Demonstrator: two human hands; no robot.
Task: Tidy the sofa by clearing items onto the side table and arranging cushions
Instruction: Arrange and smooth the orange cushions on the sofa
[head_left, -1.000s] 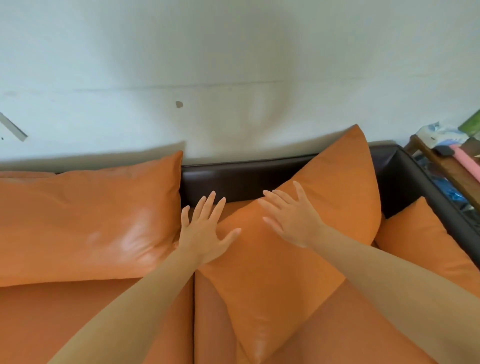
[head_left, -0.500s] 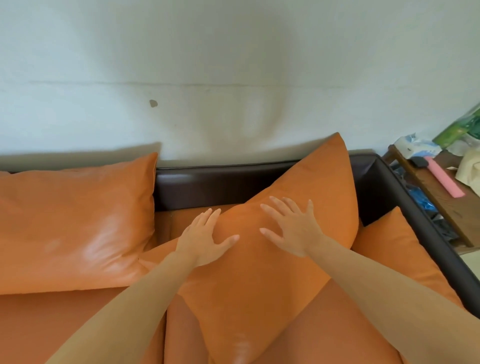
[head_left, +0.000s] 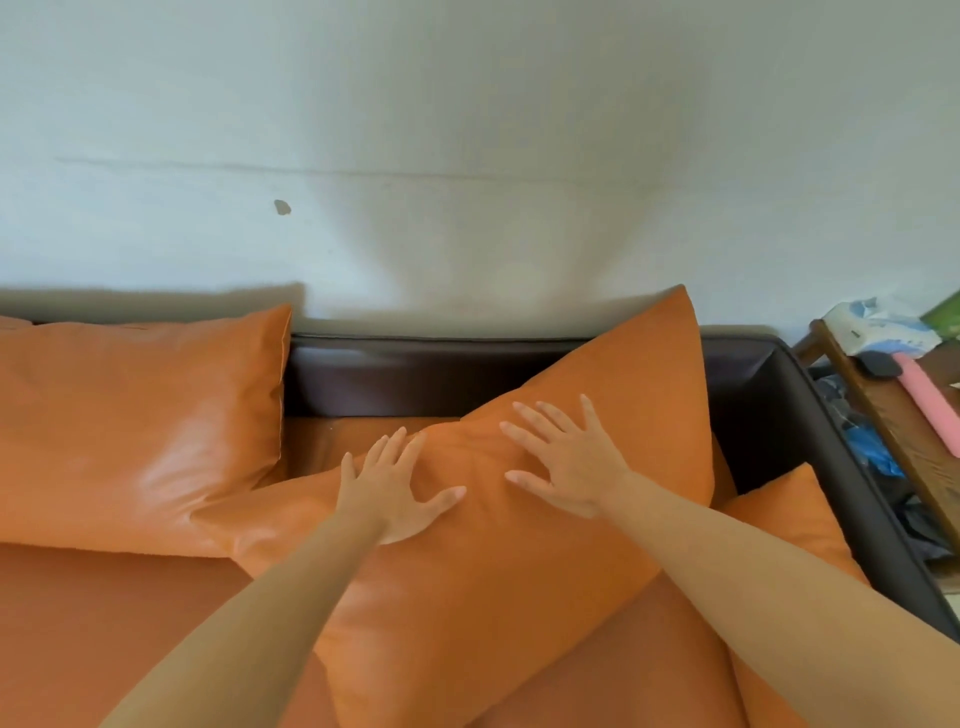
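cushion (head_left: 493, 597): glossy orange leather | sofa back (head_left: 415, 374): dark smooth leather | side table (head_left: 893, 415): wood

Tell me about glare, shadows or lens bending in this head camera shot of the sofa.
Head view: soft glare sits on the left cushion, a fainter sheen low on the middle cushion under both hands; cushion shadows fall on the wall; the wide-angle lens bows the sofa back and tilts the side table at the right edge; focus looks even.

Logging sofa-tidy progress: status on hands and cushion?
Left hand and right hand open, flat on the tilted middle cushion. It overlaps the left cushion. Nothing in the way.
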